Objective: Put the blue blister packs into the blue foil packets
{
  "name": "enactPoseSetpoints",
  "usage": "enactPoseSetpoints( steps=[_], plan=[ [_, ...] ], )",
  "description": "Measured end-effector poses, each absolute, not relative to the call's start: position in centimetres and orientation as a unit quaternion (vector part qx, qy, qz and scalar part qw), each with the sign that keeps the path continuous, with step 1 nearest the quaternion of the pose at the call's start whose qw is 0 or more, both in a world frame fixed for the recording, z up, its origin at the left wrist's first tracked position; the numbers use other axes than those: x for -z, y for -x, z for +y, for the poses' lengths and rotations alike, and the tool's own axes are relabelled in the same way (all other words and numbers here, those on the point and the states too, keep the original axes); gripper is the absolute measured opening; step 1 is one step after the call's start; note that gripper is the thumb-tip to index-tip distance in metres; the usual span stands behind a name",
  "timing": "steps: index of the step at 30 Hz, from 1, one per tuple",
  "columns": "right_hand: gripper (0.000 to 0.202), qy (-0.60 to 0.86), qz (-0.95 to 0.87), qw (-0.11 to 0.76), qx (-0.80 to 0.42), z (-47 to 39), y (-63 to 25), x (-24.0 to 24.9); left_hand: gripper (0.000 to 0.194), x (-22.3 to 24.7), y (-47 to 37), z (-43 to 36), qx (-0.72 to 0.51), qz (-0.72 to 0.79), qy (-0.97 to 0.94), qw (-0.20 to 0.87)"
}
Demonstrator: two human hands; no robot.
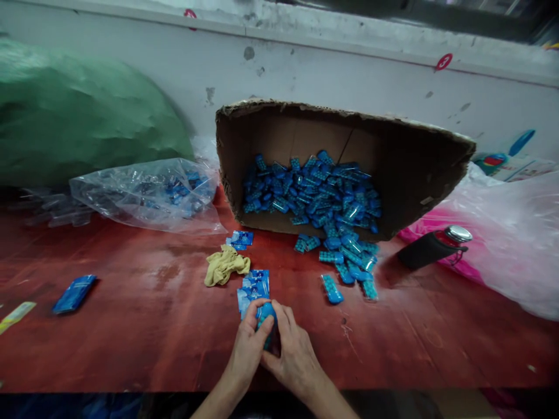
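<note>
Between my two hands, near the front of the red table (131,326), is a small blue-capped packet with a dotted teal body (267,314). My left hand (248,343) grips it from the left, thumb across its front. My right hand (294,349) closes round it from the right, fingers at its top. Just beyond my fingertips lie flat blue-and-white sachets (257,282). A single packet like the held one (332,289) rests to the right. More of them form a pile (314,189) in a cardboard box (437,169) tipped on its side and spill out in front.
A crumpled yellow cloth (226,265) lies left of the sachets. Farther left are a blue packet (74,294) and a clear plastic bag (148,192), with a large green sack (82,116) behind. At right lie a black bottle (430,247) and pink and clear plastic bags (506,233).
</note>
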State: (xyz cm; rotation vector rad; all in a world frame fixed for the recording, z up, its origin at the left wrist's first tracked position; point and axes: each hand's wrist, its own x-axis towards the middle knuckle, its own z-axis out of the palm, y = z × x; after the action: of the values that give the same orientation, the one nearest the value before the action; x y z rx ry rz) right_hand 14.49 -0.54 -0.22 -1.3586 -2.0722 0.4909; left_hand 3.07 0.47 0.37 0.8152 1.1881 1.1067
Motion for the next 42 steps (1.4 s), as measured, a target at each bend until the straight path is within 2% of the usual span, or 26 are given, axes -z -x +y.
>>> enactPoseSetpoints(
  steps=[3,6,8,14,16,19,23,27,34,39,42],
  plan=[
    [0.075,0.501,-0.796,0.306,-0.145,0.1,-15.1,0.4,0.032,-0.3,-3.0,1.6,-0.456,0.523,-0.446,0.566],
    [0.071,0.520,-0.791,0.304,-0.112,1.5,-15.7,0.3,0.039,-1.0,-2.9,2.6,-0.431,0.517,-0.506,0.539],
    [0.069,0.552,-0.774,0.298,-0.087,2.7,-16.3,0.7,0.044,-1.4,-2.5,2.9,-0.420,0.549,-0.540,0.480],
    [0.058,0.642,-0.737,0.209,-0.023,4.8,-17.9,2.0,0.049,0.8,2.0,5.0,-0.380,0.648,-0.651,0.110],
    [0.056,0.649,-0.740,0.174,-0.007,5.1,-17.4,1.2,0.057,2.1,4.0,6.7,-0.333,0.679,-0.652,0.050],
    [0.053,0.622,-0.768,0.153,-0.014,6.3,-14.6,-0.9,0.059,3.6,6.3,9.4,-0.279,0.701,-0.656,0.032],
    [0.049,0.536,-0.830,0.142,-0.055,10.2,-8.5,-2.0,0.040,4.5,7.8,11.3,-0.308,0.637,-0.705,0.050],
    [0.017,0.483,-0.863,0.126,-0.076,13.2,-4.7,-1.3,0.031,4.5,8.0,11.2,-0.338,0.611,-0.714,0.059],
    [0.027,0.481,-0.864,0.138,-0.051,8.3,-9.7,-1.3,0.028,4.5,7.2,10.2,-0.370,0.614,-0.694,0.065],
    [0.012,0.540,-0.829,0.140,-0.037,3.6,-12.6,0.8,0.032,3.2,6.2,7.1,-0.428,0.650,-0.628,0.026],
    [0.014,0.558,-0.813,0.159,-0.040,2.9,-12.4,1.6,0.031,2.0,5.0,4.0,-0.468,0.650,-0.595,0.073]
  ],
)
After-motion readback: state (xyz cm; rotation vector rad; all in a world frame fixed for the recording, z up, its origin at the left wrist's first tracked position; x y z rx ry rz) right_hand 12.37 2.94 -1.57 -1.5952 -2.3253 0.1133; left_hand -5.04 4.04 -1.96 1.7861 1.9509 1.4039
